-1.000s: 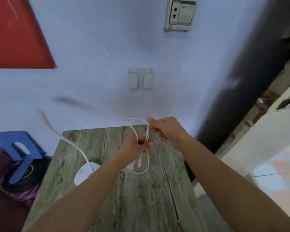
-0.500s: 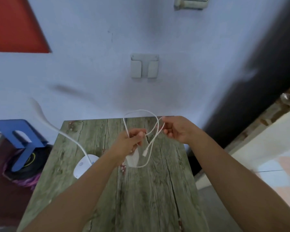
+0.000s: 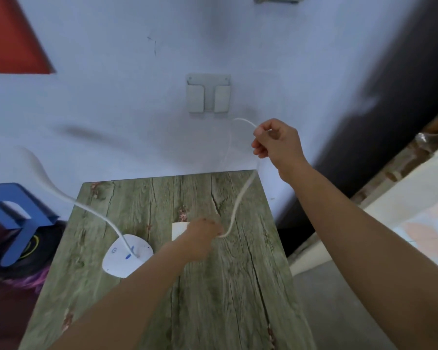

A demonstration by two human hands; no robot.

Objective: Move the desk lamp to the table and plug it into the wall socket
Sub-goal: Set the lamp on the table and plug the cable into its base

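Fingers (image 3: 259, 137) of right hand (image 3: 278, 145) curled, pinching thin white cable (image 3: 240, 198) up near grey wall socket (image 3: 209, 93). Left hand (image 3: 202, 234) low over green wood-grain worktop (image 3: 213, 286), gripping cable's other end beside white card (image 3: 178, 229). White gooseneck desk lamp (image 3: 127, 256) standing on worktop's left side, near blue metal bookend (image 3: 15, 218).

- A red panel (image 3: 9, 36) fills the upper left corner of the pale blue wall (image 3: 106, 102).
- A grey two-pocket holder (image 3: 209, 93) is fixed to the wall above the far edge of the table.
- A blue metal bookend (image 3: 15, 218) stands left of the table, over a dark round thing with a yellow ring (image 3: 32, 248).
- Purple fibres (image 3: 36, 276) show under that.
- A dark strip (image 3: 359, 102) runs down the right of the wall.
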